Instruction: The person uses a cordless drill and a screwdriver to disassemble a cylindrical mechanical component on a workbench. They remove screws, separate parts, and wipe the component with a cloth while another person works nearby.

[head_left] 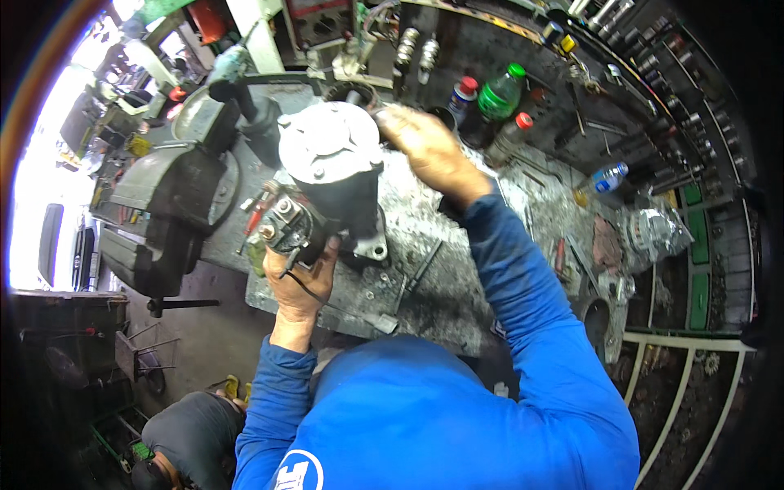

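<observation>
A starter motor (343, 196) stands upright on the workbench (441, 302), with a pale metal end cap on top and a black body. On its left side is a smaller cylinder, the solenoid (286, 220), with terminals and a thin dark cable. My left hand (302, 282) wraps round the solenoid from below, thumb along its right side. At the cap's right edge is my right hand (433, 151), its fingers smeared by motion; whether they hold anything cannot be made out. A dark round part (351, 92) sits just behind the cap.
Left of the motor is a large bench vise (163, 204). Small nuts (384, 278) and a slim dark tool (420, 273) lie nearby. Bottles (500, 94) stand behind my right hand. A clear plastic bag (653, 233) lies at right. Another person (196, 437) bends down at lower left.
</observation>
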`<action>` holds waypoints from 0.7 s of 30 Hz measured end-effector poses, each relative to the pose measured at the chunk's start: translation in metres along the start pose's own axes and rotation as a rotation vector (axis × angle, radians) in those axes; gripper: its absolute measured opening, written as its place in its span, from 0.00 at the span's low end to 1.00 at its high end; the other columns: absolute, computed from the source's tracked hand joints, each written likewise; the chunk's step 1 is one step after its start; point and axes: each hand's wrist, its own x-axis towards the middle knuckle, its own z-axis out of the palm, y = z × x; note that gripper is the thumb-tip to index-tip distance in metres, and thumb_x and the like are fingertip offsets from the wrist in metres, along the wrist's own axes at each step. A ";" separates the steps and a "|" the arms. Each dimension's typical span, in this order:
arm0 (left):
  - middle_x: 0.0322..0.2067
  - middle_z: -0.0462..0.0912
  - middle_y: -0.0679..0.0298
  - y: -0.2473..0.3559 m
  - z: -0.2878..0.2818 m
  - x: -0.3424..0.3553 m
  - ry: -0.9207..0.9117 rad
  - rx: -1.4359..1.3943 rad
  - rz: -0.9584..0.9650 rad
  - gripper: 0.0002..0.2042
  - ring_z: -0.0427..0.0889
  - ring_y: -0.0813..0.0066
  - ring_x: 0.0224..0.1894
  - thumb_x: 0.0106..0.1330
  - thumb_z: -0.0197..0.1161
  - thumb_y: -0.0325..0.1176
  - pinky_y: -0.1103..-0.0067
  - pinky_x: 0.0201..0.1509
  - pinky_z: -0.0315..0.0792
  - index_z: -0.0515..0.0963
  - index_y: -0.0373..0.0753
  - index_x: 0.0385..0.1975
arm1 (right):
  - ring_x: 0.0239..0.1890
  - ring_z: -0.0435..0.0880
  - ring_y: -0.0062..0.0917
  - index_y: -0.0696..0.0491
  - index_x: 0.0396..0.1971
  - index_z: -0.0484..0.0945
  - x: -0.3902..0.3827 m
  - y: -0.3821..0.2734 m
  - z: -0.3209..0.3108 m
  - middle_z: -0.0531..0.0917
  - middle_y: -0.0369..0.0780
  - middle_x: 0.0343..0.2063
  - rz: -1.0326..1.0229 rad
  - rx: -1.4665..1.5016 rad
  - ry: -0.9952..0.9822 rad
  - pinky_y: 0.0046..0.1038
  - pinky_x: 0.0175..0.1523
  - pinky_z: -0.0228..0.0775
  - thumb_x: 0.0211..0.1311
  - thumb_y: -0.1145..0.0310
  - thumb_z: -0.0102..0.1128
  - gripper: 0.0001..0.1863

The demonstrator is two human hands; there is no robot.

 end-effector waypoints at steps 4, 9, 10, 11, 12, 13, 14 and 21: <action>0.43 0.90 0.54 0.000 0.001 -0.003 0.043 0.204 0.144 0.16 0.89 0.57 0.43 0.63 0.77 0.31 0.68 0.53 0.80 0.84 0.31 0.47 | 0.46 0.87 0.25 0.60 0.54 0.83 -0.081 -0.035 -0.092 0.89 0.41 0.42 0.336 0.074 0.005 0.32 0.55 0.78 0.77 0.62 0.60 0.17; 0.42 0.92 0.54 -0.031 -0.026 0.008 -0.206 0.080 -0.195 0.15 0.89 0.65 0.43 0.71 0.73 0.35 0.68 0.54 0.79 0.86 0.29 0.47 | 0.45 0.89 0.35 0.58 0.52 0.84 -0.219 -0.054 -0.099 0.90 0.45 0.42 0.689 -0.162 -0.353 0.37 0.55 0.80 0.71 0.65 0.63 0.16; 0.40 0.92 0.53 -0.038 -0.026 0.008 -0.163 0.019 -0.203 0.18 0.90 0.63 0.41 0.67 0.77 0.39 0.66 0.53 0.80 0.86 0.30 0.46 | 0.45 0.90 0.40 0.58 0.50 0.85 -0.241 -0.052 -0.094 0.90 0.48 0.41 0.759 -0.235 -0.472 0.41 0.54 0.80 0.69 0.65 0.64 0.16; 0.41 0.92 0.52 -0.044 -0.029 0.007 -0.175 0.038 -0.126 0.19 0.90 0.62 0.42 0.69 0.75 0.41 0.67 0.54 0.79 0.86 0.29 0.46 | 0.45 0.89 0.45 0.58 0.49 0.84 -0.260 -0.050 -0.095 0.89 0.51 0.40 0.785 -0.363 -0.549 0.44 0.54 0.80 0.67 0.65 0.64 0.16; 0.41 0.92 0.53 -0.048 -0.030 0.004 -0.166 0.056 -0.100 0.20 0.89 0.61 0.44 0.71 0.74 0.42 0.66 0.55 0.78 0.85 0.29 0.48 | 0.45 0.89 0.50 0.58 0.47 0.84 -0.277 -0.048 -0.096 0.89 0.53 0.39 0.904 -0.529 -0.672 0.47 0.54 0.80 0.65 0.65 0.64 0.16; 0.42 0.91 0.53 -0.053 -0.028 0.003 -0.124 0.021 -0.092 0.20 0.89 0.61 0.45 0.71 0.74 0.42 0.66 0.55 0.78 0.84 0.29 0.49 | 0.45 0.87 0.54 0.59 0.44 0.82 -0.290 -0.046 -0.101 0.88 0.56 0.37 0.999 -0.611 -0.616 0.51 0.51 0.80 0.62 0.66 0.63 0.15; 0.44 0.91 0.53 -0.055 -0.027 0.002 -0.074 0.072 -0.030 0.21 0.88 0.61 0.46 0.72 0.73 0.43 0.66 0.55 0.78 0.84 0.29 0.51 | 0.44 0.88 0.53 0.58 0.44 0.82 -0.300 -0.046 -0.112 0.88 0.55 0.37 0.994 -0.690 -0.506 0.51 0.51 0.80 0.62 0.66 0.63 0.14; 0.38 0.87 0.59 -0.070 -0.022 0.006 0.010 -0.056 -0.102 0.27 0.79 0.76 0.25 0.72 0.72 0.48 0.76 0.31 0.73 0.80 0.26 0.53 | 0.48 0.87 0.52 0.58 0.46 0.82 -0.332 -0.033 -0.193 0.87 0.54 0.42 0.872 -1.009 -0.034 0.49 0.53 0.79 0.59 0.72 0.63 0.15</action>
